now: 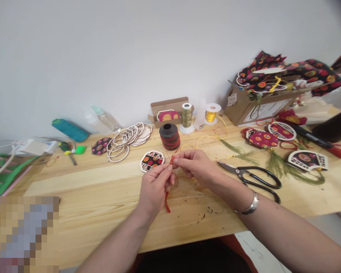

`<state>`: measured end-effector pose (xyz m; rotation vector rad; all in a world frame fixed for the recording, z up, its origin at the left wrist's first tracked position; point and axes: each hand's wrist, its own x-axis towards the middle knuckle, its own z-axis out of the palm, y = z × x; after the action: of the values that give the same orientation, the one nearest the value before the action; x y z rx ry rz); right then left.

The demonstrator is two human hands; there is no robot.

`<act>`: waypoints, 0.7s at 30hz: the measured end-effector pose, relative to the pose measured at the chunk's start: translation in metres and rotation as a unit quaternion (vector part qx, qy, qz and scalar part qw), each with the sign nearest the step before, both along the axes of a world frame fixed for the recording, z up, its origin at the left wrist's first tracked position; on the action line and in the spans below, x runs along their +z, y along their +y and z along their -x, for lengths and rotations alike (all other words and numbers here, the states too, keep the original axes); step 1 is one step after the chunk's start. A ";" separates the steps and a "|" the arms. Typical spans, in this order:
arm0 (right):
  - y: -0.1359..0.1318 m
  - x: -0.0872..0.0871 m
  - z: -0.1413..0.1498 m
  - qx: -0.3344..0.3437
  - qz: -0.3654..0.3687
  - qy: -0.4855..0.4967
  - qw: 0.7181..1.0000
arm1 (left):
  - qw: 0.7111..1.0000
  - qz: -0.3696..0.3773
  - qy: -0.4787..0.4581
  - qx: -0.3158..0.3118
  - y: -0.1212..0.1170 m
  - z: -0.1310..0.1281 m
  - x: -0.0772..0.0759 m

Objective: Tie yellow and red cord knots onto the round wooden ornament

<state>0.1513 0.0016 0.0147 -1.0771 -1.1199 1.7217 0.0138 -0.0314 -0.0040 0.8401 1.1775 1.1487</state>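
My left hand point(155, 185) and my right hand point(197, 166) meet over the middle of the wooden table point(102, 204), fingertips pinched together on a thin red cord point(167, 201). The cord's loose end hangs down below my left hand. A yellow thread point(200, 139) runs from my right hand back to a yellow spool point(212, 113). Just beyond my fingers lie a black and red spool point(169, 136) and a small ornament point(151, 160) with a red and black pattern. A silver bracelet sits on my right wrist.
Black scissors point(251, 177) lie right of my right hand. Wooden frame cutouts point(127, 140) are piled at back left, near a teal spool point(70, 129) and a screwdriver point(66, 149). A cardboard box point(258, 104) of patterned fabric stands at back right, finished ornaments and green tassels point(290, 170) before it.
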 end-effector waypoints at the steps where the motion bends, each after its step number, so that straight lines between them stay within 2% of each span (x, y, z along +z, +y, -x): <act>1: 0.000 0.000 0.000 0.001 -0.004 -0.004 1.000 | 1.000 -0.001 0.002 0.000 0.000 0.000 0.000; 14: 0.001 -0.004 0.002 -0.020 -0.001 -0.010 1.000 | 0.999 -0.005 0.027 -0.031 -0.001 0.002 -0.005; 18: 0.003 -0.010 0.000 -0.079 0.002 -0.003 0.997 | 0.999 -0.006 0.024 -0.030 -0.001 0.002 -0.003; 21: 0.005 -0.014 0.000 -0.109 0.035 0.034 0.993 | 1.000 0.001 0.008 -0.013 -0.001 0.001 0.000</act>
<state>0.1518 0.0066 0.0004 -1.1315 -0.8716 1.6219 0.0131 -0.0324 -0.0040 0.8621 1.1785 1.1208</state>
